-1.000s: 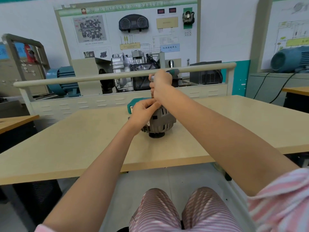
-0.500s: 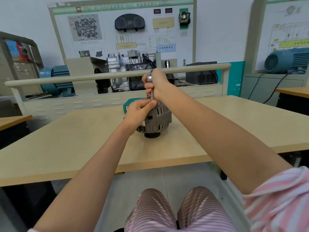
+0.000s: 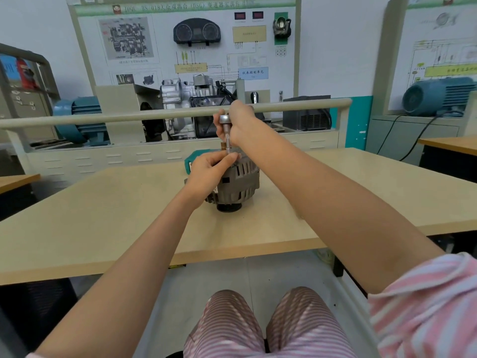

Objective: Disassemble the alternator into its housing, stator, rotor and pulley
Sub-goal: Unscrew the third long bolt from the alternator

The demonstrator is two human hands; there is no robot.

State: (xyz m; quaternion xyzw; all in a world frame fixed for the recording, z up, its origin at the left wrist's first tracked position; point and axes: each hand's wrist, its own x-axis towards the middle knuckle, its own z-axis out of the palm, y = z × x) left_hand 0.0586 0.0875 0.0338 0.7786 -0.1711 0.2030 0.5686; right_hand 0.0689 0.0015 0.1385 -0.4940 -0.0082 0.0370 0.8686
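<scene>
Bright, even indoor light fills the room, with no glare and only a small soft shadow on the desk [image 3: 103, 228] at the foot of the alternator [image 3: 238, 183]. Wide-angle bending curves the rail [image 3: 129, 117] and desk edges. Slight blur softens everything, most strongly toward the picture's right edge.

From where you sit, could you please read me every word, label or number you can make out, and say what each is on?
"DSG", in brackets within blurred Chinese characters: green header strip of the wall training board.
"仪表控制单元": blue label on that board.
Too small or blurred: the yellow boxes, the red displays, the right-hand board.
On the alternator itself no lettering can be read.
</scene>
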